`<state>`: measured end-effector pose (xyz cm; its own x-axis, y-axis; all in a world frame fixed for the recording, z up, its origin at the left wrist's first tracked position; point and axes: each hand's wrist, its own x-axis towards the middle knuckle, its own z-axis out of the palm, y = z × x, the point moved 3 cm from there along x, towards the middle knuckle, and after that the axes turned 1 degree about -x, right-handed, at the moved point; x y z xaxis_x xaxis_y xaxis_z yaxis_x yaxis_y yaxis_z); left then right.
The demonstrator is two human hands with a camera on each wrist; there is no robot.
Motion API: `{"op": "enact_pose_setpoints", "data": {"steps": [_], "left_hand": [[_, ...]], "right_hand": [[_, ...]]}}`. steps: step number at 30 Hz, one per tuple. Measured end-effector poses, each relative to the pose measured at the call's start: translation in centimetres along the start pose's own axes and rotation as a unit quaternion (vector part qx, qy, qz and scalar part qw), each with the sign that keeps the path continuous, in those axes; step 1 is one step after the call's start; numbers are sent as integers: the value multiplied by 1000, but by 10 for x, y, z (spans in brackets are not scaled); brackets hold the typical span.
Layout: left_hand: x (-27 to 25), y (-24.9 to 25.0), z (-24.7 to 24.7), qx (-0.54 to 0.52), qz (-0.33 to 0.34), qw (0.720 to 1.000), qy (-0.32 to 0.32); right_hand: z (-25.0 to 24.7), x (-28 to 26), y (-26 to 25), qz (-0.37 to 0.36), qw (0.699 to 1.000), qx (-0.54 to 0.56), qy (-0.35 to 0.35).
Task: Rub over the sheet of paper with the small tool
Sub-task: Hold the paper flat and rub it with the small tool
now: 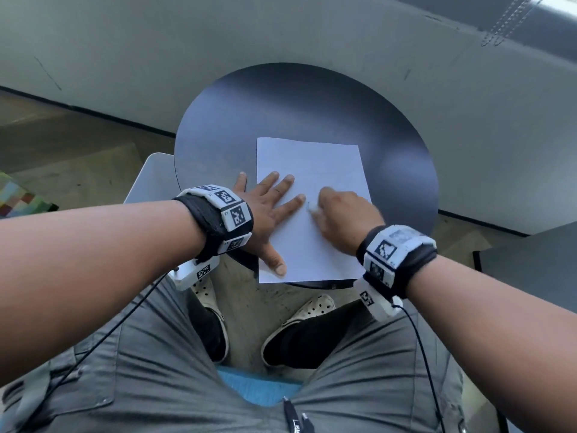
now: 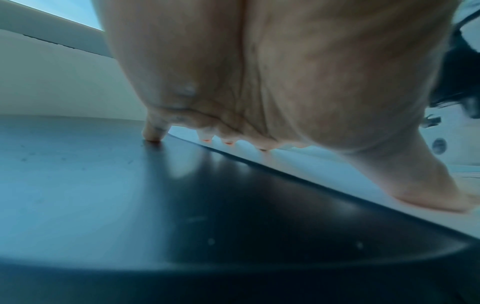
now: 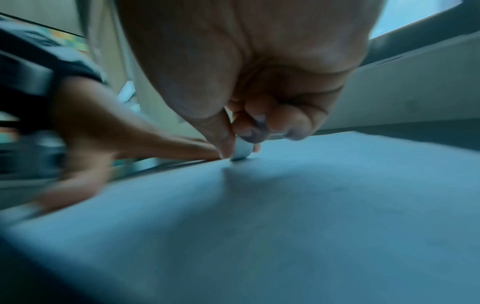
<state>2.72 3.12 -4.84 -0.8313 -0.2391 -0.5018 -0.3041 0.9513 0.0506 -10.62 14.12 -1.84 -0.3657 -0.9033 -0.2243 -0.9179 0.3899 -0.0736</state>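
Note:
A white sheet of paper (image 1: 312, 210) lies on the round dark table (image 1: 281, 104), its near edge over the table's rim. My left hand (image 1: 268, 207) lies flat with fingers spread, pressing the sheet's left side; its little finger rests on the bare table. My right hand (image 1: 340, 210) pinches a small white eraser (image 1: 312, 208) between thumb and fingers and holds its tip on the paper near the middle. The right wrist view shows the eraser (image 3: 241, 151) touching the sheet (image 3: 285, 216), with the left hand (image 3: 124, 142) beside it. In the left wrist view the fingertips (image 2: 152, 135) press down on the table (image 2: 130, 195).
A grey wall panel (image 1: 218, 42) rises just behind the table. A pale chair seat (image 1: 153, 179) stands at the table's left. My knees and shoes (image 1: 299, 320) are under the near edge. Two pens (image 1: 296, 417) stick out of my pocket.

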Motion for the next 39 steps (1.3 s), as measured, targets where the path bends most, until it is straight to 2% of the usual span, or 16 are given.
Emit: {"op": "enact_pose_setpoints", "data": {"steps": [3, 4, 5, 8, 9, 11, 14, 16, 19, 21, 24, 26, 29, 31, 36, 39], "left_hand": [[0, 1, 0, -1, -2, 1000, -2], [0, 1, 0, 0, -2, 1000, -2], [-1, 1, 0, 1, -1, 1000, 0], [-1, 1, -1, 1, -3, 1000, 3], [-1, 1, -1, 1, -4, 1000, 2], [-1, 1, 0, 0, -6, 1000, -2], [0, 2, 0, 2, -6, 1000, -3], [-1, 2, -1, 2, -6, 1000, -1], [-3, 2, -2, 3, -3, 1000, 1], [-2, 2, -1, 5, -5, 1000, 2], [-2, 2, 0, 9, -2, 1000, 5], [-2, 2, 0, 9, 5, 1000, 9], [-4, 1, 1, 0, 8, 1000, 19], [-7, -3, 2, -17, 3, 999, 36], [-17, -19, 12, -46, -19, 997, 65], [-17, -18, 14, -48, -16, 997, 61]], "right_hand": [[7, -30, -45, -189, 980, 19, -67], [7, -34, -43, -218, 971, 16, -92], [5, -29, -34, -212, 973, 3, -95], [-7, -4, 13, -40, 999, -15, -20], [-6, -5, 18, -17, 1000, -13, -7], [2, -22, -7, -121, 993, -9, -11], [14, -50, -32, -255, 961, -17, -109], [7, -34, -11, -207, 974, -24, -89], [-1, -18, 16, -54, 998, -28, -16], [7, -31, -4, -114, 993, -24, -15], [15, -56, -27, -242, 965, -27, -100], [9, -43, -11, -219, 971, -36, -87], [-2, -23, 25, -102, 994, -20, -42], [-2, -21, 37, -64, 997, -21, -27], [4, -28, 47, -31, 999, -11, -32], [4, -33, 30, -44, 998, -38, 12]]}}
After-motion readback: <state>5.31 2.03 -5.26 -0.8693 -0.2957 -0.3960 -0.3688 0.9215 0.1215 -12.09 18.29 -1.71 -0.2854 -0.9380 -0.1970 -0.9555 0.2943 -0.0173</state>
